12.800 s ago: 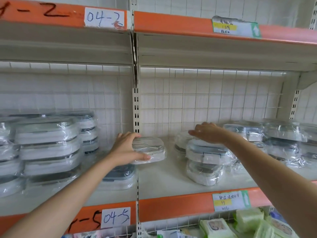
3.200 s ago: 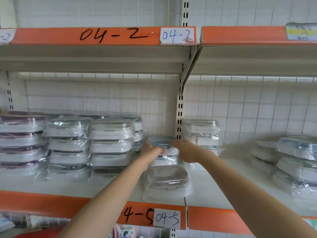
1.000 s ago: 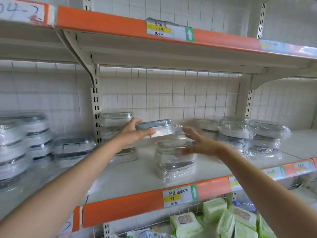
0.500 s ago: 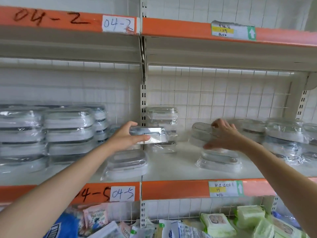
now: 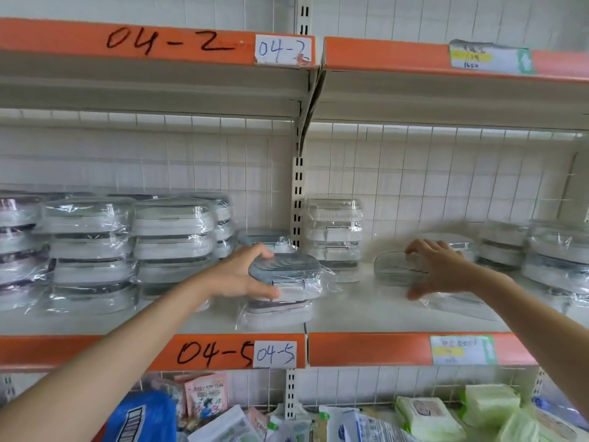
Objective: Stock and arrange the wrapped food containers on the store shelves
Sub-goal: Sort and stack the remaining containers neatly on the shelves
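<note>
Since half a second ago we have brought the grey-lidded container (image 5: 284, 273) down from in front of the shelf upright (image 5: 297, 205) onto the lone container (image 5: 278, 309) lying at the shelf's front edge, just left of that upright, so the two now sit as a short stack. Our left hand (image 5: 239, 275) grips the upper one, thumb under its near side and fingers curled over its left end. Our right hand (image 5: 438, 267), well right of the upright, has lifted a clear wrapped container (image 5: 393, 269) up on edge; the fingers are curled over its top rim and the thumb is spread below, though motion blur softens the grip. Its loose wrap (image 5: 459, 303) trails on the shelf board (image 5: 360, 314) beneath the wrist.

Just right of the upright stands a stack of clear containers (image 5: 334, 232). Left of the upright, tall stacks of wrapped containers (image 5: 173, 239) fill the bay. The label 04-5 (image 5: 274, 354) sits on the orange rail directly below the upright.
</note>
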Demonstrator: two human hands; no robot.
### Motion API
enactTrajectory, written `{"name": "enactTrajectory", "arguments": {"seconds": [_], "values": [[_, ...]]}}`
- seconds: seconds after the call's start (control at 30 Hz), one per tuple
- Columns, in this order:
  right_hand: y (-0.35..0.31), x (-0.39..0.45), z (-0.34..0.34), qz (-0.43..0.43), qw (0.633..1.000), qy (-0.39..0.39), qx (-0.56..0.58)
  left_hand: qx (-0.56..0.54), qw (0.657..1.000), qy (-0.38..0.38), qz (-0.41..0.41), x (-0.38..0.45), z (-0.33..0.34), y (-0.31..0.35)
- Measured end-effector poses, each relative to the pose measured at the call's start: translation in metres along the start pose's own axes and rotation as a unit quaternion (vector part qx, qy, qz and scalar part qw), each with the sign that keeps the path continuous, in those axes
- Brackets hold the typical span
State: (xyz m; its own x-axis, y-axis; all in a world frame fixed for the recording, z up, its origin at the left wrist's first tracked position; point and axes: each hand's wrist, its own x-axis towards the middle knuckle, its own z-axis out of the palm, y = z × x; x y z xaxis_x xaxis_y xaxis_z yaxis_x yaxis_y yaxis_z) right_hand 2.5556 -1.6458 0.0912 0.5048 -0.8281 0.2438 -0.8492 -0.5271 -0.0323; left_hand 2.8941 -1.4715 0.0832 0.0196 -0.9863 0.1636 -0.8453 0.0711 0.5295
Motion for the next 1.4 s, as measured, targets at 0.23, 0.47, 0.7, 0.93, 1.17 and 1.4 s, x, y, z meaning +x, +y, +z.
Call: {"name": "enactTrajectory", "arguments": {"seconds": [0.23,0.47,0.7,0.93,1.17,1.4], "values": [[-0.045,0.004,0.02,-0.092,0.99,-0.066,0.084,-0.041,0.998,-0.042,-0.012,-0.008,-0.011,-0.005],[-0.095,0.01,-0.004,-0.151,0.921,-0.085,0.348,-0.06,0.996,0.058,-0.011,-0.008,-0.002,-0.009],[-0.172,0.043,-0.008,-0.241,0.944,0.013,0.224,0.006,0.985,0.17,0.027,0.008,-0.013,0.006],[-0.215,0.097,-0.014,-0.18,0.968,0.118,0.131,0.143,0.982,0.115,0.034,-0.019,-0.009,-0.012],[-0.225,0.129,-0.033,-0.168,0.961,0.126,0.182,0.155,0.981,0.103,0.047,-0.02,-0.012,-0.017],[-0.229,0.144,0.0,-0.156,0.977,0.141,-0.033,0.155,0.982,0.104,0.04,-0.002,-0.013,-0.023]]}}
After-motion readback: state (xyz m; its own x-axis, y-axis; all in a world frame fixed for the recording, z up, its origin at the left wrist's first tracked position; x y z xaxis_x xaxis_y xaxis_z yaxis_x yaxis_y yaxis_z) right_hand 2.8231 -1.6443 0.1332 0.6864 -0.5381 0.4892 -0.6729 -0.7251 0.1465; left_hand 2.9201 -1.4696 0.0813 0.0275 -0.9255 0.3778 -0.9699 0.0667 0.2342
